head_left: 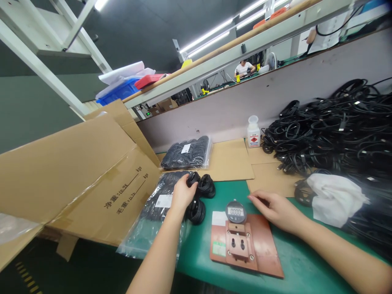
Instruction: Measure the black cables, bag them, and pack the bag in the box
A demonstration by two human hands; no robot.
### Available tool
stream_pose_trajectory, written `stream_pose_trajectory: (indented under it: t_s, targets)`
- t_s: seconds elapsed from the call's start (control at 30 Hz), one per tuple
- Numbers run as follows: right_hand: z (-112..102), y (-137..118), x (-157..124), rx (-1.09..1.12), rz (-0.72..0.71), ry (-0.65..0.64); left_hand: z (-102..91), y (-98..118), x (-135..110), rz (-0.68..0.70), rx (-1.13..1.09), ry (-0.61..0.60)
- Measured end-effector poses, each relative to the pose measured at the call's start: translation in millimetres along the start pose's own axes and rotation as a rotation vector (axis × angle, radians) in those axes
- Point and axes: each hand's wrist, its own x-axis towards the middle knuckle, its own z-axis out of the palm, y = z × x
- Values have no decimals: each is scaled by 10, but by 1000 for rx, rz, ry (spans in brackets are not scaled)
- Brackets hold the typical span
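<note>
My left hand [183, 192] has its fingers closed on a coiled black cable [192, 179]. Right beside it stand a second cable coil [206, 186] and a third coil [196, 211] on the green mat. Under my left forearm lies a clear plastic bag [153, 220] with black coils inside and a white label. My right hand [277, 210] hovers over the mat with fingers stretched out and nothing visible in them. Nearest to it is a digital dial gauge [235, 212] reading 0.000, mounted on a reddish-brown fixture [240, 249] with two black pegs.
An open cardboard box [122, 192] leans at the left. Behind lie a filled bag of coils [186, 153] and cardboard sheets [231, 157]. A white bottle [253, 132] stands by the back wall. Tangled black cables [333, 130] and a white cloth [337, 200] occupy the right.
</note>
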Motion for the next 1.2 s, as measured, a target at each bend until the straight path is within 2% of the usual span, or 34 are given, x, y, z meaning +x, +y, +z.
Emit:
stream_pose_trajectory:
  t_s: [0.33, 0.63, 0.93, 1.2]
  targets:
    - [-12, -35, 4, 4, 1, -1, -66, -11, -24, 33, 63, 29]
    - [6, -27, -3, -2, 0, -19, -14, -50, -162, 118, 98, -101]
    - [8, -36, 5, 13, 4, -15, 27, 62, -152, -22, 132, -184]
    - [4, -29, -1, 23, -23, -10, 92, 184, -106, -135, 140, -167]
